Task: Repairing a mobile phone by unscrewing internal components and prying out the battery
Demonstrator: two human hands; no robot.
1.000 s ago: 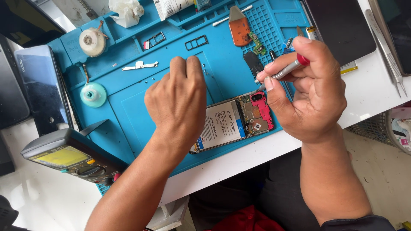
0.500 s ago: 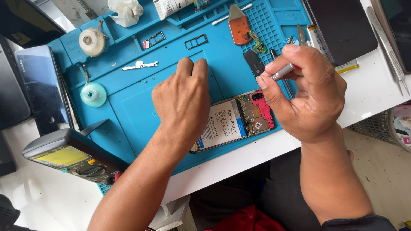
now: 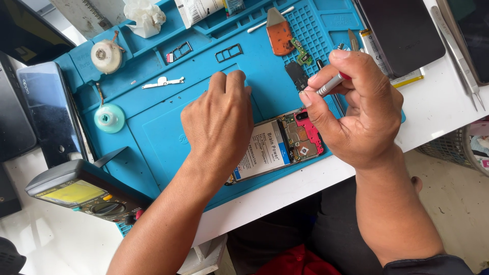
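Your left hand (image 3: pixel 219 125) lies flat on the opened phone (image 3: pixel 277 147) at the blue mat's (image 3: pixel 153 132) near edge, fingers together, pinning it down. Your right hand (image 3: pixel 356 109) has its fingers clamped on a slim screwdriver (image 3: pixel 330 84), tip hidden. Back cover is off, battery and board exposed. Loose parts (image 3: pixel 298 66) sit on the mat; board still in.

Opened phone (image 3: pixel 285 147) flat on blue mat (battery, circuit board exposed); slim metal screwdriver (image 3: pixel 328 85) tilted above.
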